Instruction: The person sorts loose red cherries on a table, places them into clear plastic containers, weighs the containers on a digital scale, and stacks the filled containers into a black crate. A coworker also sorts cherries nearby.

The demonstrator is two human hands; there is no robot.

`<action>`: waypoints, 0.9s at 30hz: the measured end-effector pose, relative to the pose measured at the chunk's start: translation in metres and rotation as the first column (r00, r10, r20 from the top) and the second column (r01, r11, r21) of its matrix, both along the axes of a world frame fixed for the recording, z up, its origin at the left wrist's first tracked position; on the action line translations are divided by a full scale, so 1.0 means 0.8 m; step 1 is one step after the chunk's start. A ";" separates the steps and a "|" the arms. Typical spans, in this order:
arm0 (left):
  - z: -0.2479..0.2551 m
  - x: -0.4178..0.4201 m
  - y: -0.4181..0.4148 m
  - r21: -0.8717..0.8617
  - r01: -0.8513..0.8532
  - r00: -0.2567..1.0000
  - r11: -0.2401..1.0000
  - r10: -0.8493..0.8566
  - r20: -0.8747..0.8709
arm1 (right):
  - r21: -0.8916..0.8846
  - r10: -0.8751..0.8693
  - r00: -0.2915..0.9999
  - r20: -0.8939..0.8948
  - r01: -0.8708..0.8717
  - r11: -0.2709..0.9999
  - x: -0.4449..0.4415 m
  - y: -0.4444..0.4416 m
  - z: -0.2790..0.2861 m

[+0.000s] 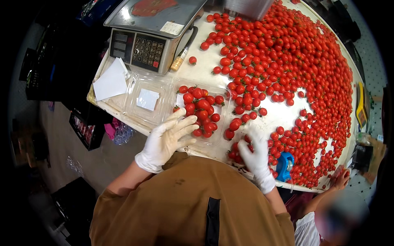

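Cherry tomatoes lie in the tray half of a clear plastic clamshell box, whose lid is folded open to the left with a white pad in it. My left hand, in a white glove, is spread at the near left edge of the tray, its fingers apart. White-gloved too, my right hand is over the table just right of the box, slightly blurred, beside a few loose tomatoes. Whether it grips any of them cannot be told. A wide heap of cherry tomatoes covers the right of the table.
A digital scale with a metal pan stands at the back left, a wooden-handled knife beside it. White paper sheets lie near the left corner. A blue tape dispenser sits among tomatoes. Another person's hand is at the right edge.
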State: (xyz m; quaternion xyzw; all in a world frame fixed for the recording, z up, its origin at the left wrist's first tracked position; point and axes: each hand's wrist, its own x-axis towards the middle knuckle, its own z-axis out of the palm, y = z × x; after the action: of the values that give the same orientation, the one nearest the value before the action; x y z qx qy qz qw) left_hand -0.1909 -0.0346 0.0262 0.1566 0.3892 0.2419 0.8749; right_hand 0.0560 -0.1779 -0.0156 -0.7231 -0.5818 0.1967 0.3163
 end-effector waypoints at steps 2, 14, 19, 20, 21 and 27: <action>-0.002 -0.010 0.000 0.038 0.075 0.997 0.996 -0.075 -0.006 | -0.208 0.203 0.964 0.170 -0.166 0.964 -0.011 -0.033 -0.010; -0.031 0.141 -0.042 -0.065 0.597 0.802 0.799 -0.598 0.016 | 0.191 -0.449 0.893 0.020 0.437 0.879 0.119 0.103 -0.072; -0.061 0.216 -0.027 -0.045 0.393 0.901 0.919 -0.394 -0.183 | 0.215 -0.426 0.844 0.326 0.372 0.903 0.154 0.113 -0.097; -0.072 0.232 -0.023 -0.015 0.347 0.922 0.938 -0.344 -0.180 | 0.227 -0.420 0.850 0.317 0.361 0.904 0.152 0.114 -0.096; -0.066 0.247 -0.016 -0.057 0.261 0.940 0.964 -0.267 -0.213 | 0.240 -0.404 0.886 0.230 0.350 0.905 0.144 0.115 -0.092; -0.081 0.287 0.004 -0.160 0.122 0.980 0.979 -0.144 -0.134 | 0.230 -0.329 0.944 -0.034 0.328 0.916 0.080 0.120 -0.069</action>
State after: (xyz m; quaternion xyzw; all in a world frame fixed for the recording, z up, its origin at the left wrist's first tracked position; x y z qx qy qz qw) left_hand 0.0388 -0.0314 -0.0385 0.1326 0.4575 0.1404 0.8680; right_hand 0.1197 -0.0819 -0.0709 -0.7690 -0.4719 0.0693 0.4256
